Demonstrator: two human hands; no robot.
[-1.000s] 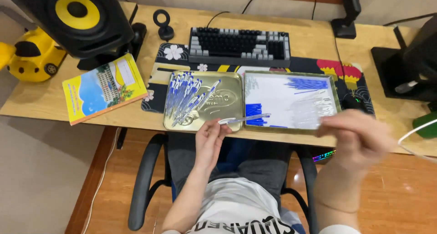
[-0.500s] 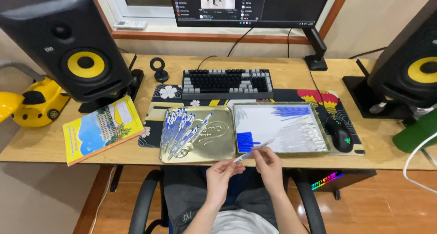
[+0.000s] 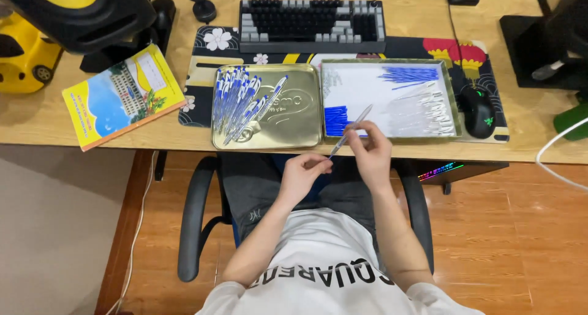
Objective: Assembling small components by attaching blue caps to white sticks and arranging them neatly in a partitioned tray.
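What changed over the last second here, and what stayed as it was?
The right hand, out to the right a second ago, came in to the middle and now grips the clear pen barrel together with the left hand, which then held a piece alone at the desk edge. The view also shifted. The gold tray of pens, the parts tray, the book and the mouse stayed put.

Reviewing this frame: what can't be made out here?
- Head view: whether the clear pen barrel between the left hand and right hand holds a refill; too thin and blurred.
- Count of finished pens in the gold tray; they overlap.
- Small blue parts in the white-lined tray; too small to identify.
- Speaker and yellow toy car: cut off by the frame's edges.
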